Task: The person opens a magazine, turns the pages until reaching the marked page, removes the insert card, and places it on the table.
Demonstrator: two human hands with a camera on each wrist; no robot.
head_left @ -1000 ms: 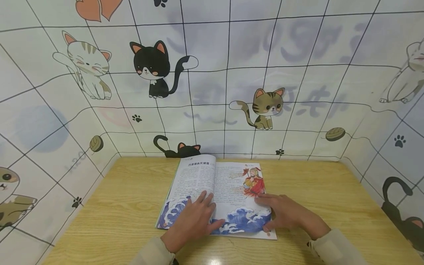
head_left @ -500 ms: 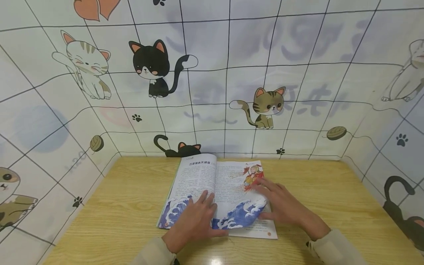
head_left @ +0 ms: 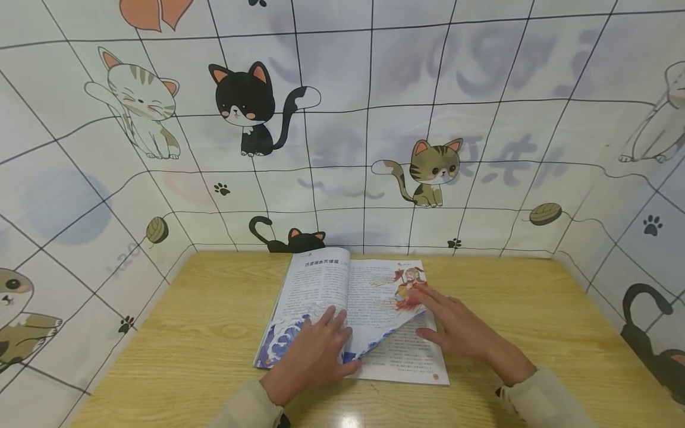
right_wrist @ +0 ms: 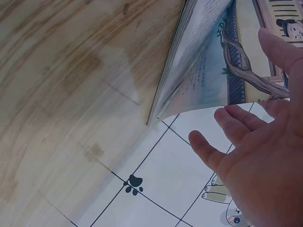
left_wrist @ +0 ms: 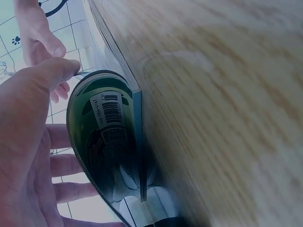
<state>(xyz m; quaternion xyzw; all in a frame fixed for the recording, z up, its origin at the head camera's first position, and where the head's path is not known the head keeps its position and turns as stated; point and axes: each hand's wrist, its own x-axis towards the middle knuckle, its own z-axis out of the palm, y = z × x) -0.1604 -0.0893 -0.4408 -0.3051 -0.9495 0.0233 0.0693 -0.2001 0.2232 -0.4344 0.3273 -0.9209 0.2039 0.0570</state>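
Note:
An open magazine [head_left: 316,288] lies on the table, with printed text, blue waves and a red-robed figure on its pages. My left hand [head_left: 317,351] rests with spread fingers on the left page beside the spine, its thumb reaching past the bottom edge. From the left wrist view, the green back cover [left_wrist: 106,137] with a barcode curves up off the table. My right hand [head_left: 462,333] touches the right page [head_left: 374,297] at its outer edge, fingers on top and thumb apart below. In the right wrist view, the raised page's underside [right_wrist: 244,80] shows a coloured drawing.
A wooden table [head_left: 214,333] bears the magazine. White cloth walls [head_left: 342,142] with grid lines and cartoon cats enclose its back and sides. The magazine's far edge sits close to the back wall.
The right page's lower corner has curled upward and toward the spine, uncovering a printed page beneath. My right hand has moved slightly up along the page edge. The left hand has stayed nearly still.

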